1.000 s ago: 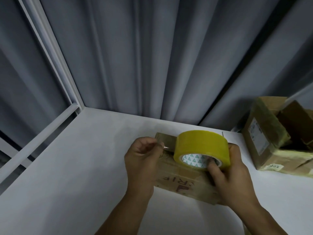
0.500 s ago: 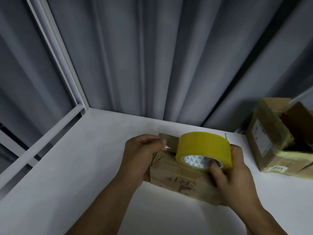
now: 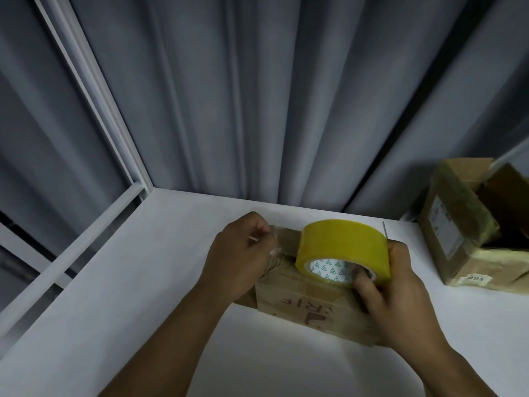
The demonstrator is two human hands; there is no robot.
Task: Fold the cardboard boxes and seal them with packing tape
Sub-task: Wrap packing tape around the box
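Observation:
A small brown cardboard box [image 3: 309, 306] with red lettering lies on the white table [image 3: 128, 296], closed. A yellow roll of packing tape [image 3: 342, 246] stands on edge on top of the box. My right hand [image 3: 400, 293] grips the roll, thumb inside its core. My left hand [image 3: 239, 259] pinches the free end of the clear tape [image 3: 279, 240], which is stretched a short way left from the roll over the box's top left corner.
A larger taped cardboard box [image 3: 463, 224] with an open flap and labels sits at the right table edge. Grey curtains [image 3: 257, 96] hang right behind the table. A white metal frame [image 3: 94, 90] runs along the table's left side.
My left hand has drawn the tape end slightly further left, away from the roll. The view has shifted a little; the roll and box stay in place.

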